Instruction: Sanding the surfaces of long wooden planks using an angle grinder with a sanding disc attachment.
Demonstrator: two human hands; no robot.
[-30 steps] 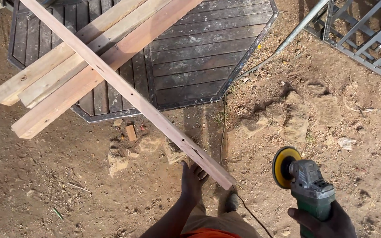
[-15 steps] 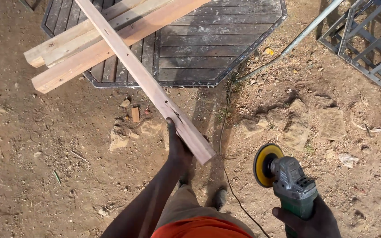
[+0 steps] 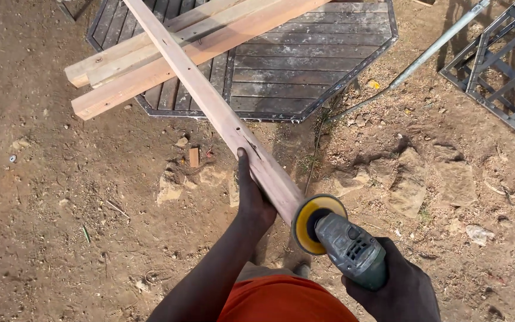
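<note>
Fingers (image 3: 247, 179) of the left hand (image 3: 254, 201) are clamped along the near end of a long wooden batten (image 3: 210, 104), one finger stretched up its left face; those of the right hand (image 3: 397, 286) are wrapped tight round the grey body of an angle grinder (image 3: 344, 241).

Ground (image 3: 61, 226): bare brown earth with scattered stones and twigs, filling most of the view.

Octagonal slatted panel (image 3: 311, 65): dark weathered boards in a metal rim, lying flat on the ground at top centre.

Metal frame (image 3: 502, 71): grey bars, upper right corner, well apart from the hands. A pale pipe (image 3: 430, 50) runs diagonally just beside it.

Batten: runs from the top edge down and to the right, crossing over the stacked planks and the panel, its near end lifted off the ground in the left hand.

Stacked planks (image 3: 150, 65): several pale lengths lying side by side across the panel, their cut ends jutting left over the earth.

Embedded rocks (image 3: 412, 179): flat, pale, right of centre; smaller ones (image 3: 171, 188) lie left of the left hand.

Grinder: held low at centre right, its yellow-backed disc (image 3: 317, 222) standing just against the batten's near end; whether disc and wood touch cannot be told.

Small wood offcut (image 3: 194, 157): on the earth left of the batten.
</note>
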